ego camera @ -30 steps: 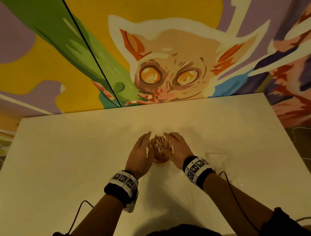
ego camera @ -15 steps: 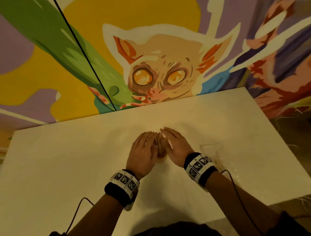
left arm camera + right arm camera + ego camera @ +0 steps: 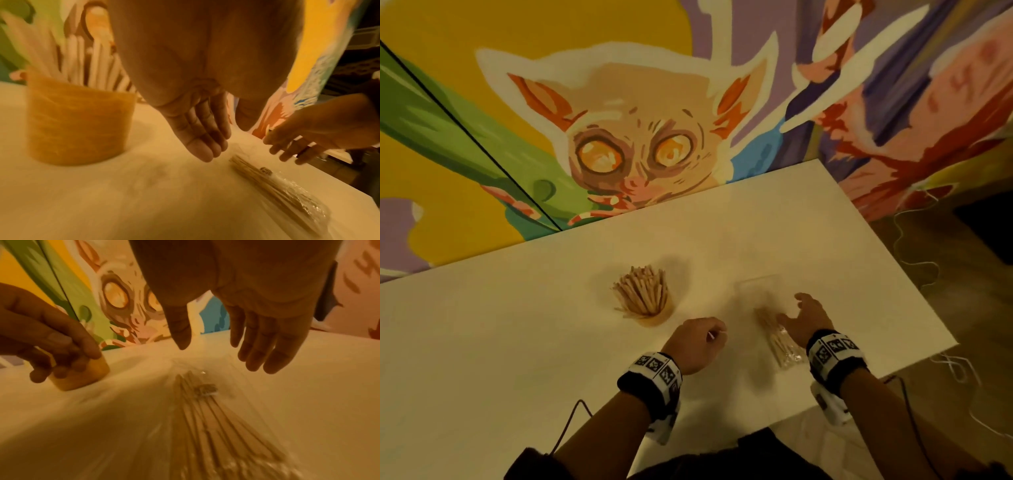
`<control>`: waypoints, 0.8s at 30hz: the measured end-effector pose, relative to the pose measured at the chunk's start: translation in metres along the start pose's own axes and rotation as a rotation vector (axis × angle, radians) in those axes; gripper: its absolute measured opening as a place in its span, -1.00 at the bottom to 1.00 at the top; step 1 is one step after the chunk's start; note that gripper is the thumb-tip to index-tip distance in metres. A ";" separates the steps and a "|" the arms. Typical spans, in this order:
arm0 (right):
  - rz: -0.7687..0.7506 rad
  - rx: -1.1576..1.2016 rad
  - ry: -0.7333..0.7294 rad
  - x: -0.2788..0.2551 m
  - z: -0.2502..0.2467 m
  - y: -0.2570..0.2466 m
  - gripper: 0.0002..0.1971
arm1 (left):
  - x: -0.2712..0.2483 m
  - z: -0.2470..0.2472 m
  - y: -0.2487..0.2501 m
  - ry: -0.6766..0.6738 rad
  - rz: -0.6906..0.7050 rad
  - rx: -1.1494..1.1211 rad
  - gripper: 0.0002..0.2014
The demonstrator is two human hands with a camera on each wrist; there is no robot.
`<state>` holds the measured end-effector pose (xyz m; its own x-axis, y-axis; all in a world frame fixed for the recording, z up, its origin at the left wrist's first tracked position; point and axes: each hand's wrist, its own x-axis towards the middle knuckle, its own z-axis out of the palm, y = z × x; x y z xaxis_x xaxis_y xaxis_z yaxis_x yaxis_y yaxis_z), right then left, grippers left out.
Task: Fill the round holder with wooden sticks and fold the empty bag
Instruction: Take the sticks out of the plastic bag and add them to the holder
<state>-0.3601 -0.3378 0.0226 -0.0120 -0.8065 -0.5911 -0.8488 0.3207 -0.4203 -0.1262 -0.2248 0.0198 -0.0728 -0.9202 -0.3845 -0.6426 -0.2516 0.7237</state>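
The round tan holder (image 3: 654, 317) stands mid-table, packed with upright wooden sticks (image 3: 642, 294). My left hand (image 3: 698, 342) hovers just right of it and nearer to me, fingers loosely bent, its palm empty in the left wrist view (image 3: 205, 138). A clear plastic bag (image 3: 780, 339) with more sticks inside lies flat near the table's right edge. My right hand (image 3: 804, 315) hangs spread just above the bag's far end, touching nothing (image 3: 246, 345). The wrist views also show the holder (image 3: 76, 125) (image 3: 82, 378) and the bag (image 3: 277, 183) (image 3: 205, 410).
The white table (image 3: 517, 342) ends close to the right of the bag, and its front right corner lies by my right wrist. A painted mural wall (image 3: 619, 137) backs the table. Loose cables (image 3: 914, 246) lie on the floor at the right.
Both hands have let go of the holder and sticks they were cupping. They moved right and toward me; the right hand now hovers over the bag. The view has swung to the right.
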 end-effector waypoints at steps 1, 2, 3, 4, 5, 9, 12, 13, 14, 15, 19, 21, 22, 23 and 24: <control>0.037 -0.027 -0.036 0.009 -0.002 0.009 -0.10 | 0.010 0.009 0.004 -0.008 -0.053 -0.025 -0.68; 0.057 -0.051 -0.075 0.016 -0.004 0.015 -0.03 | 0.020 0.017 0.010 -0.010 -0.108 -0.052 -0.65; 0.064 -0.068 -0.109 0.023 -0.005 0.019 0.02 | 0.030 0.025 0.015 -0.008 -0.159 -0.083 -0.61; 0.058 -0.086 -0.134 0.027 -0.005 0.021 0.06 | 0.039 0.033 0.020 -0.009 -0.205 -0.114 -0.57; 0.048 -0.106 -0.147 0.031 -0.005 0.022 0.07 | 0.048 0.042 0.023 -0.011 -0.242 -0.137 -0.53; 0.024 -0.130 -0.136 0.043 0.002 0.022 0.10 | 0.076 0.067 0.038 0.024 -0.334 -0.160 -0.44; 0.021 -0.077 -0.148 0.052 0.008 0.024 -0.02 | 0.088 0.077 0.050 0.132 -0.371 -0.204 -0.50; 0.020 -0.045 -0.153 0.054 0.009 0.024 -0.12 | 0.092 0.079 0.051 0.181 -0.381 -0.230 -0.54; 0.016 -0.004 -0.154 0.054 0.009 0.024 -0.25 | 0.095 0.080 0.052 0.229 -0.388 -0.264 -0.58; 0.004 0.034 -0.152 0.054 0.007 0.023 -0.41 | 0.098 0.081 0.051 0.270 -0.387 -0.294 -0.63; -0.127 0.160 -0.241 0.055 -0.002 0.022 -0.85 | 0.101 0.073 0.050 0.364 -0.330 -0.465 -0.90; -0.165 0.287 -0.339 0.052 -0.012 0.021 -0.77 | 0.095 0.060 0.061 0.384 -0.318 -0.641 -0.84; -0.182 0.374 -0.377 0.049 -0.018 0.020 -0.72 | 0.090 0.052 0.069 0.385 -0.311 -0.736 -0.82; -0.217 0.443 -0.399 0.045 -0.024 0.017 -0.69 | 0.084 0.043 0.076 0.380 -0.298 -0.825 -0.82; -0.261 0.485 -0.406 0.041 -0.030 0.014 -0.70 | 0.077 0.034 0.084 0.370 -0.277 -0.897 -0.83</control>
<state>-0.3881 -0.3813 0.0138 0.4401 -0.6680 -0.6001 -0.4633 0.4035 -0.7890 -0.2112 -0.3065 0.0316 0.3313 -0.7921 -0.5127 0.2209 -0.4631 0.8583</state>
